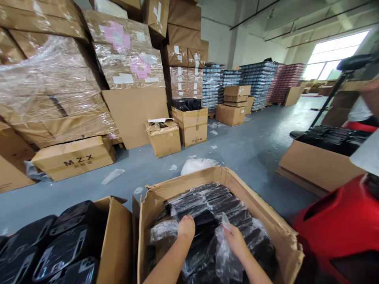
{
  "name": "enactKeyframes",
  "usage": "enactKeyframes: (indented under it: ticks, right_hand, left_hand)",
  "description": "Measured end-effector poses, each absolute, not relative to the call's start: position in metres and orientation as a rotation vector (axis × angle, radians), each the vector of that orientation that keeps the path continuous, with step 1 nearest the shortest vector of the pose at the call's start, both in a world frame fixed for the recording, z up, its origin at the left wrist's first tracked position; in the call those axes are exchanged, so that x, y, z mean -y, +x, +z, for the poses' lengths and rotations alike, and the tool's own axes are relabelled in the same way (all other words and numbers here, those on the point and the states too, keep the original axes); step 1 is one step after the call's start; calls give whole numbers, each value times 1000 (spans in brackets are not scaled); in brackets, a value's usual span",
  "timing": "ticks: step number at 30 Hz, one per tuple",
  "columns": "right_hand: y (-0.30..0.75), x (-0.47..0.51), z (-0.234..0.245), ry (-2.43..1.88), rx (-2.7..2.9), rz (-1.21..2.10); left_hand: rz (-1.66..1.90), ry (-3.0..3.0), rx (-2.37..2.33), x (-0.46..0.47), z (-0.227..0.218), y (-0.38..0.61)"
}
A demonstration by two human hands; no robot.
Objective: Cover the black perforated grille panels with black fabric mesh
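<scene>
Both of my hands reach into an open cardboard box (pixel 260 203) packed with rows of black items (pixel 217 197) in clear plastic wrap. A smooth dark piece (pixel 205 219) lies between my hands, its exact kind unclear. My left hand (pixel 186 228) is closed at that piece's left end, its fingertips partly hidden. Crumpled clear film (pixel 164 231) lies just left of this hand. With thumb and fingers pinched, my right hand (pixel 233 238) grips a clear plastic bag (pixel 222 252) that hangs over the wrapped items.
At the lower left stands a carton (pixel 116 240) of black moulded cases (pixel 63 246). A red plastic chair (pixel 340 221) is close on the right, near another person's box (pixel 319 163). Stacked cartons (pixel 127 55) rise behind. Plastic scraps (pixel 113 176) litter the blue floor (pixel 245 146).
</scene>
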State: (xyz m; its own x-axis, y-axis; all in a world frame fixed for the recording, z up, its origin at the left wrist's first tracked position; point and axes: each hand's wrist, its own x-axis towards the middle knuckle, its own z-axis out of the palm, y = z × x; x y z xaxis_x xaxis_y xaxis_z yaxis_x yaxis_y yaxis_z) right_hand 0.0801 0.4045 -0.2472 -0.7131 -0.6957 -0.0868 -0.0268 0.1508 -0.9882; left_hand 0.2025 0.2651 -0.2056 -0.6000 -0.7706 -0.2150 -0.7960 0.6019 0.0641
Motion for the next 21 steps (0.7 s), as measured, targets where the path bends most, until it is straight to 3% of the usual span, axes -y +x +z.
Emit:
enactKeyframes:
  ticks: [9,14,21]
  right_hand:
    - [89,-407,-246,-875,-1991,-1529]
    - [77,-407,-240,-879,-2111,-1447]
    - [86,-436,-222,-1056,-2090,-1120]
  left_hand:
    - [403,-1499,-2578,-264,-211,198]
    - [814,-1467,-2565,-257,-206,213]
    - [1669,-1543,-2625,-248,-159,204]
